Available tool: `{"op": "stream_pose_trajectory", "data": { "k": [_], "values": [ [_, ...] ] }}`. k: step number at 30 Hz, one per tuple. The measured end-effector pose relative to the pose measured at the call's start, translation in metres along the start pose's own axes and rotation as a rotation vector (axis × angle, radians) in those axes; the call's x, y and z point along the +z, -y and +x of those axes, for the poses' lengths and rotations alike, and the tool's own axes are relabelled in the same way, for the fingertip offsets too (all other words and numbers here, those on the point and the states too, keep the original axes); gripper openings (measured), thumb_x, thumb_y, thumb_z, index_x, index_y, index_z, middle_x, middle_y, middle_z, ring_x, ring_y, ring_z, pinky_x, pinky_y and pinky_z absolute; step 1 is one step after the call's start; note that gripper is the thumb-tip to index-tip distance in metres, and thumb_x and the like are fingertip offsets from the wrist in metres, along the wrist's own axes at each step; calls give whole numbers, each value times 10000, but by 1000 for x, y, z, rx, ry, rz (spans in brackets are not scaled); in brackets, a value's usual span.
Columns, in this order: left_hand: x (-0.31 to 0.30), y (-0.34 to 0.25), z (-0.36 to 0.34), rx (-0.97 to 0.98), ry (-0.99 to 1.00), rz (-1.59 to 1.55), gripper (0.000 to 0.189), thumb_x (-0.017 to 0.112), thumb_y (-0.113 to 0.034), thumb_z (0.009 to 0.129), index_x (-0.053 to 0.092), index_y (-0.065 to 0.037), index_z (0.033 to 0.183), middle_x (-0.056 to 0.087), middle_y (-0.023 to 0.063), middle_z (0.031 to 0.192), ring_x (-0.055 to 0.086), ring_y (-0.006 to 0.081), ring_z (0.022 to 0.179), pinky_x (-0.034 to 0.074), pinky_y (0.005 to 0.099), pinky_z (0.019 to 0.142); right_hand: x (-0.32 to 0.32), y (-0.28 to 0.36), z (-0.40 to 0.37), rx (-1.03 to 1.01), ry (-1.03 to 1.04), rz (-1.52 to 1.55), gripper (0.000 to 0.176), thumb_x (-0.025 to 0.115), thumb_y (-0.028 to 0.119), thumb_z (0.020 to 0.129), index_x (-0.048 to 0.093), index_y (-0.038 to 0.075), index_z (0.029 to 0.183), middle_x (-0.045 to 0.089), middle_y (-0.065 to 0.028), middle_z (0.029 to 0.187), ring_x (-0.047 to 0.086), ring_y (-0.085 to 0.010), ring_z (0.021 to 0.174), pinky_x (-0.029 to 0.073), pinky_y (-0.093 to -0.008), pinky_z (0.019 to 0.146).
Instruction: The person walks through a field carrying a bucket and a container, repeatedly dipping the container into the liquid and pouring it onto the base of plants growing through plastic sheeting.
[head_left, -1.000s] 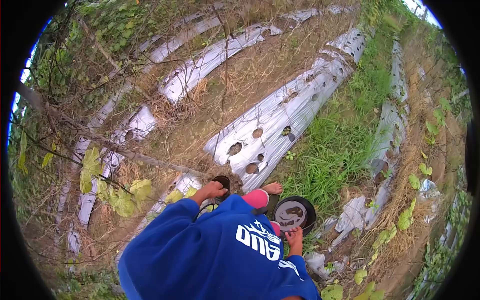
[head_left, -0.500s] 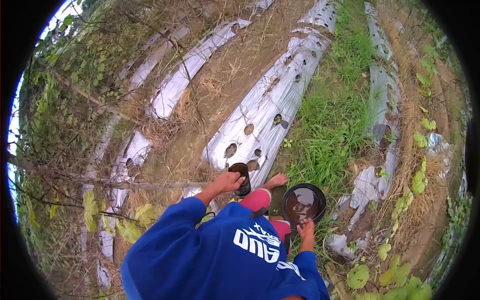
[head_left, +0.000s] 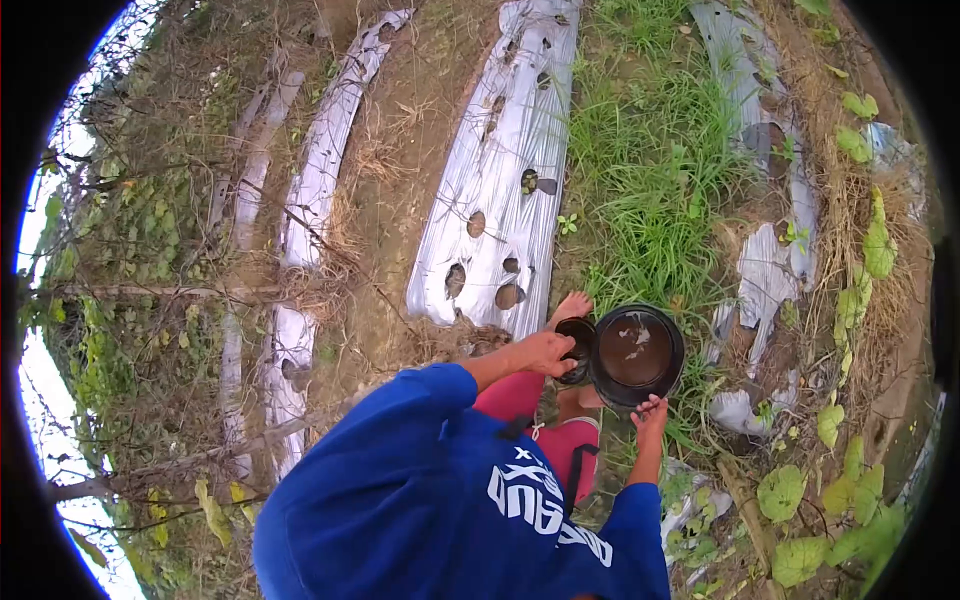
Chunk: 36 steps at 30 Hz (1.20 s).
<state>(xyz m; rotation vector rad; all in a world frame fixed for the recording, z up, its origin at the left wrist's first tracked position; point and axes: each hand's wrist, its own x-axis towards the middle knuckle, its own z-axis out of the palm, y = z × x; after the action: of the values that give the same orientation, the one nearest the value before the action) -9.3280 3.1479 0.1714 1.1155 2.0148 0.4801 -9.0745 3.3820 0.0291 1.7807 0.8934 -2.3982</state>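
Nearest the camera is the person's blue sweater [head_left: 420, 480], with pink trousers [head_left: 520, 395] just beyond it. Broad green leaves [head_left: 790, 495] lie on the ground at the near right.

The right hand [head_left: 650, 412] reaches forward from the blue sleeve. Its fingers are curled closed over the near rim of a black bucket [head_left: 612, 392] and grip that rim. The bucket sits upright, right of centre, and holds brown muddy liquid [head_left: 635, 348].

The left hand [head_left: 543, 352] is extended at the same depth, left of the bucket. Its fingers are wrapped shut around a small dark cup [head_left: 579, 338]. The cup sits close against the left side of the bucket. The view does not show whether the two touch, or what the cup contains.

Just beyond the cup, a bare foot [head_left: 572, 306] stands on the ground at the near end of a strip of silver mulch film [head_left: 500, 150]. This strip runs away from the person toward the far edge of the scene. Round planting holes [head_left: 476, 223] are cut in it, several showing dark soil.

Right of the strip, a band of tall green grass [head_left: 640, 190] runs alongside it. A second, torn strip of film [head_left: 765, 270] lies further right. To the left, beyond dry straw-covered soil, a third film strip [head_left: 320, 170] runs toward the far left.
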Motion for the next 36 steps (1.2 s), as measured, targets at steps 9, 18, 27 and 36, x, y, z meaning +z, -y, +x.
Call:
{"op": "stream_pose_trajectory", "data": {
  "k": [9, 18, 27, 36],
  "values": [
    [48, -22, 91, 46, 101, -29, 374, 528, -304, 889, 496, 50, 1006, 615, 273, 903, 614, 425, 915, 493, 479, 820, -24, -19, 37, 40, -314, -10, 466, 333, 572, 976, 561, 166, 955, 428, 43, 686, 445, -116, 649, 376, -347, 615],
    [81, -14, 151, -130, 114, -175, 305, 550, -278, 903, 461, 11, 943, 596, 299, 812, 580, 503, 843, 460, 570, 737, -58, -30, 63, 24, -375, 17, 421, 367, 537, 971, 567, 166, 979, 436, 68, 677, 450, -93, 644, 385, -316, 619],
    [171, 59, 229, -451, 298, -457, 413, 571, -389, 886, 494, 16, 873, 607, 173, 689, 648, 269, 638, 505, 375, 584, -82, -50, 112, 11, -431, 3, 507, 373, 608, 955, 563, 140, 990, 457, 55, 710, 447, -78, 654, 351, -264, 591],
    [231, 124, 295, -650, 414, -447, 476, 606, -445, 854, 554, 26, 901, 632, 154, 828, 639, 219, 622, 582, 345, 539, -84, -104, 154, -287, -607, 61, 382, 570, 367, 954, 525, 17, 1101, 513, -68, 877, 518, -144, 762, 455, -313, 630]
  ]
}}
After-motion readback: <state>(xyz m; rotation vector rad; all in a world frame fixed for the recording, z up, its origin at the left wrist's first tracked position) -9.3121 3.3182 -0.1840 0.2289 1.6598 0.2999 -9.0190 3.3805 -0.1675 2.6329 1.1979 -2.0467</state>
